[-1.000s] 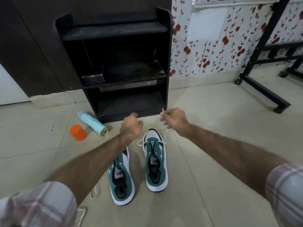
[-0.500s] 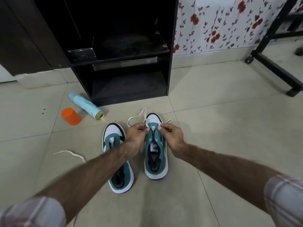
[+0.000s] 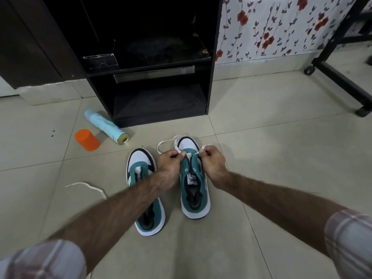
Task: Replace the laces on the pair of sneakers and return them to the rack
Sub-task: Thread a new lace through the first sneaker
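Standing on the tiled floor (image 3: 281, 158), head view: two teal-and-white sneakers, toes toward the black rack (image 3: 153, 77).

Right sneaker (image 3: 194, 190): upright, just beside its mate. A white lace (image 3: 165, 144) runs through its front eyelets and loops loose past the toe.
Left hand (image 3: 170, 160): fingers curled, pinching one run of that lace at the left eyelet row.
Right hand (image 3: 213, 163): fingers curled, pinching the other end at the right eyelet row.
Left sneaker (image 3: 141, 178): unlaced, partly covered by the left forearm.
Spare lace (image 3: 86, 187): lying loose on the floor, left of the sneakers, apart from them.
Spray can (image 3: 105, 125): pale blue, on its side by the rack's foot.
Orange cap (image 3: 87, 139): just beside the can.
Floral wallpaper (image 3: 271, 27): right of the rack.
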